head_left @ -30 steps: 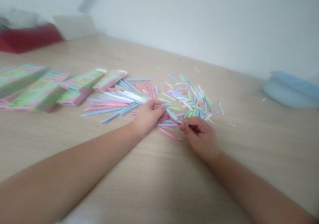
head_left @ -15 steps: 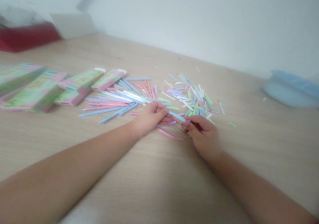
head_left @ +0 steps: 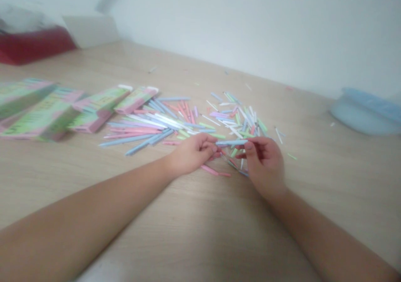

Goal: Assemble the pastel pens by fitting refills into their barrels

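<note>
A slim light-blue pen barrel (head_left: 232,142) lies almost level between my two hands, above the table. My right hand (head_left: 267,163) pinches its right end between thumb and fingers. At the other end, the curled fingers of my left hand (head_left: 194,152) close on the barrel's tip; blur hides the exact contact. Just under my hands lie a pink pen piece (head_left: 209,170) and some thin pieces. Beyond my left hand is a pile of longer pastel pen barrels (head_left: 140,130). Behind my right hand spreads a heap of shorter caps and thin white sticks (head_left: 247,121).
Several green-and-pink printed boxes (head_left: 100,102) lie at the left. A red object (head_left: 34,46) and a whitish panel (head_left: 90,31) stand at the back left, against the wall. At the far right sits a light-blue bag-like object (head_left: 368,113). Small scraps dot the table's far side.
My right hand has moved slightly up and right. The blue barrel has turned from slanting downward to nearly level. My left hand has hardly moved.
</note>
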Tool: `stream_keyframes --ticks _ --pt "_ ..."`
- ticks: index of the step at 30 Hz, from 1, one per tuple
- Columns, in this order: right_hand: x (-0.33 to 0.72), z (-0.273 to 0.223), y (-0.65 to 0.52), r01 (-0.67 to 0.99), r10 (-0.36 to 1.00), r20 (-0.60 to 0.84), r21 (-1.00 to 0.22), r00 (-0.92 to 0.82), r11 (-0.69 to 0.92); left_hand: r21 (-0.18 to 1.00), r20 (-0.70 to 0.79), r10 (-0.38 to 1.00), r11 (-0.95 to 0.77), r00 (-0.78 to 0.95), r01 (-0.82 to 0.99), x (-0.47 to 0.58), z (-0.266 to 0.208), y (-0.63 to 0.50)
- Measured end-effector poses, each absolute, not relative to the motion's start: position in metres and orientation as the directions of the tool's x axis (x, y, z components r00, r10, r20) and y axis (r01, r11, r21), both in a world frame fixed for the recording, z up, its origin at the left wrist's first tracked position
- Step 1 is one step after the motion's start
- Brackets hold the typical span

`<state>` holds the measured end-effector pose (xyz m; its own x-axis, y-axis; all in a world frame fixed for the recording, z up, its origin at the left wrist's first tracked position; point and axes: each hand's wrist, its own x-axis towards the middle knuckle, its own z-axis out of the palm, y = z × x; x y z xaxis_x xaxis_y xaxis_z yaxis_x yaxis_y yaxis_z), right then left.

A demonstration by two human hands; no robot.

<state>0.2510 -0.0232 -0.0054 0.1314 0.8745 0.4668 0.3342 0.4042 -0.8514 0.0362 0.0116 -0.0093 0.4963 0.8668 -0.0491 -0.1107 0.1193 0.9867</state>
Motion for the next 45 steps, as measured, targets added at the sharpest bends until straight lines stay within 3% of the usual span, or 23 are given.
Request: stream_keyframes --ticks 5,8,10,12,15,18,22,28,30,34,37,41,45 --pt "0.257 0.003 -0.026 0.490 0.818 0.563 -0.748 0.113 0.447 0.999 0.009 0.886 0.009 0.463 -0.037 0.038 -0.019 0.010" --pt "0.264 0.016 -0.032 0.628 0.745 0.667 -0.593 0.033 0.504 0.999 0.036 0.906 -0.035 0.421 -0.011 0.038 -0.021 0.008" --pt "0.269 0.025 -0.038 0.713 0.680 0.728 -0.429 -0.090 0.554 0.985 0.130 0.906 -0.165 0.402 0.052 0.035 -0.019 0.004" --pt "0.269 0.032 -0.046 0.737 0.599 0.768 -0.268 -0.225 0.620 0.900 0.309 0.854 -0.405 0.419 0.160 0.030 -0.014 -0.002" --pt "0.262 0.034 -0.056 0.675 0.524 0.766 -0.164 -0.372 0.719 0.723 0.475 0.706 -0.653 0.525 0.224 0.026 -0.002 -0.014" --pt "0.251 0.028 -0.062 0.606 0.533 0.731 -0.208 -0.426 0.768 0.636 0.440 0.609 -0.730 0.660 0.250 0.028 0.005 -0.024" --pt "0.246 0.019 -0.060 0.575 0.550 0.728 -0.263 -0.409 0.775 0.613 0.347 0.644 -0.706 0.681 0.356 0.031 0.004 -0.025" --pt "0.261 0.020 -0.060 0.618 0.525 0.750 -0.200 -0.403 0.760 0.642 0.318 0.684 -0.665 0.656 0.382 0.029 0.003 -0.016" --pt "0.264 0.020 -0.060 0.651 0.592 0.743 -0.286 -0.313 0.703 0.645 0.291 0.701 -0.646 0.651 0.408 0.029 0.004 -0.015" --pt "0.260 0.019 -0.054 0.560 0.765 0.640 -0.610 -0.070 0.561 0.684 0.241 0.721 -0.601 0.649 0.414 0.030 0.002 -0.016" --pt "0.255 0.018 -0.047 0.470 0.803 0.596 -0.714 0.021 0.518 0.689 0.230 0.720 -0.596 0.655 0.413 0.030 0.000 -0.015" --pt "0.256 0.019 -0.043 0.467 0.832 0.549 -0.758 0.081 0.455 0.536 0.373 0.651 -0.733 0.661 0.420 0.029 0.004 -0.016" --pt "0.263 0.028 -0.045 0.578 0.775 0.631 -0.641 0.023 0.505 0.325 0.410 0.518 -0.852 0.750 0.410 0.027 0.011 -0.025"
